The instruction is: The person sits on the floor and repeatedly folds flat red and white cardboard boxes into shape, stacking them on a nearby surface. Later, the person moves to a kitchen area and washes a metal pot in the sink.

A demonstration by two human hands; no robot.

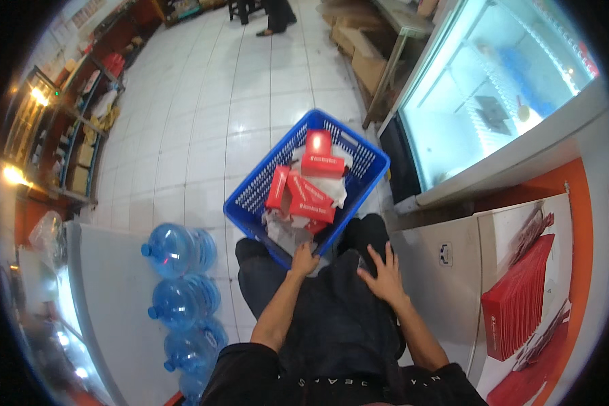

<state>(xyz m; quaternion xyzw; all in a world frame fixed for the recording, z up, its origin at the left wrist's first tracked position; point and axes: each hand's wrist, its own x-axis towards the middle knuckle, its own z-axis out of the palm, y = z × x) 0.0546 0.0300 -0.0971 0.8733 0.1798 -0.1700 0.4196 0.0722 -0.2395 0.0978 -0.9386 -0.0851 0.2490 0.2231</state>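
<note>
A blue plastic basket (245, 194) with perforated walls stands on the floor right in front of my knees. Inside it lie several red cardboard boxes (311, 209) at odd angles, among crumpled white paper (329, 187). My left hand (304, 260) is closed round the basket's near rim. On my right thigh, close to the knee, rests my right hand (385, 274), fingers spread, holding nothing.
Large blue water jugs (181, 251) line the left, beside a white cabinet (108, 284). To the right, flat red folded boxes (517, 301) lie in an open carton near a lit glass-door fridge (501, 88). A person's leg (277, 15) shows at the far end.
</note>
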